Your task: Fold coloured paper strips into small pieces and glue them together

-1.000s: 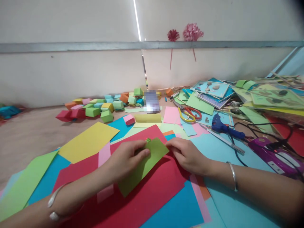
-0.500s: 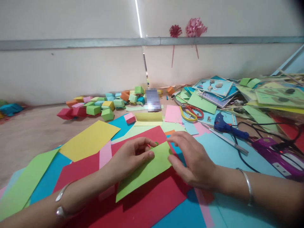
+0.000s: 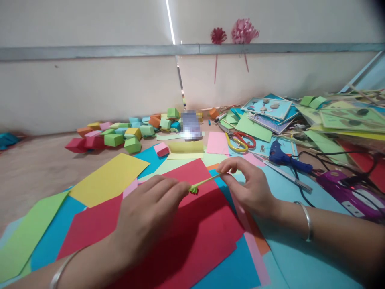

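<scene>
A light green sheet of paper [image 3: 207, 180] is stretched between my two hands above a red sheet [image 3: 192, 224], seen almost edge-on as a thin line. My left hand [image 3: 150, 212], back up, grips its left end, with most of the fingers hidden from view. By those fingertips hangs a small darker green ridged piece [image 3: 194, 190]; whether it is joined to the sheet I cannot tell. My right hand [image 3: 248, 182] pinches the sheet's right end between thumb and fingers.
Coloured paper sheets, including a yellow one [image 3: 110, 176], cover the work surface. Folded paper boxes [image 3: 113, 139] stand behind, left of a blurred phone-like object [image 3: 191, 125]. Right lie scissors [image 3: 237, 142], a cutter knife [image 3: 288, 176], a blue glue gun [image 3: 285, 158] and a purple power strip [image 3: 345, 190] with cables.
The green sheet has turned from showing its broad face to nearly edge-on. My left hand has rolled over, back upward, and my right hand has closed into a pinch on the sheet's edge.
</scene>
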A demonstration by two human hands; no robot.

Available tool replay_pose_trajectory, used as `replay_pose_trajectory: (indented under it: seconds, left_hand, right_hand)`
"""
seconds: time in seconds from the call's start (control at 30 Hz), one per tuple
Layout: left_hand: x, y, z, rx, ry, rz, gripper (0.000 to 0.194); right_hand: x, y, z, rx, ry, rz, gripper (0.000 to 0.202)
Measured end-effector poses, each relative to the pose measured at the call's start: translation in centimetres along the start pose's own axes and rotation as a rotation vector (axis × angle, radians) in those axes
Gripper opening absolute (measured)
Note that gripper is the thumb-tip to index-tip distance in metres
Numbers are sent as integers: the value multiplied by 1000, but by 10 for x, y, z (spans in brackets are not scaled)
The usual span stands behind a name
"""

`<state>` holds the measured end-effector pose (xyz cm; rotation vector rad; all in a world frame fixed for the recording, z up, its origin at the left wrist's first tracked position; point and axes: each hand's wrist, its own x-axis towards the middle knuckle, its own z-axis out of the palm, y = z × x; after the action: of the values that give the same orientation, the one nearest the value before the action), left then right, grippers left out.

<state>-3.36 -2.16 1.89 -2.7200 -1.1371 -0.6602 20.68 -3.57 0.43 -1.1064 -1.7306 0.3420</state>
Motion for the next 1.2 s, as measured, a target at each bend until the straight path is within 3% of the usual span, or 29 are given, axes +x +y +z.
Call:
replay_pose_trajectory:
  seconds: [0.07,0.13,0.2,0.27,0.33,0.4,0.47,0.7,0.93,1.07,1.2]
  left_hand:
    - [-8,7,-5,110,103,114,30]
    - [-15,15,-7,209,88,214,37]
    - [-19,22,-6,257,-99,253,42]
    - [-20,28,-4,281,-368,218,41]
    - [-19,33,-4,297,-604,156,41]
    - [-18,35,-4,310,-740,137,46]
    - [-18,35,-5,301,-778,162,49]
    - [-26,27,7,266,-460,270,39]
    - [-20,28,13,147,-505,147,19]
    - [-18,20,13,49,-355,159,26]
    - [-17,12,16,-15,-228,95,25]
  right_hand:
    - [2,-1,-4,-161,-42,-256,16]
    - [0,-1,-5,-384,-205,-421,21]
    - [-4,0,-3,-565,-400,-474,23]
    - [-9,-1,0,-656,-571,-470,24]
    - [-12,-2,1,-691,-656,-428,22]
    - [-13,-3,2,-675,-692,-398,19]
    - [-12,-3,2,-630,-685,-408,15]
    - [-11,-3,4,-531,-722,-323,8]
    - [-9,-7,-1,-547,-737,-252,14]
    - [-8,-8,0,-585,-690,-201,12]
    - [-7,-8,3,-591,-624,-269,10]
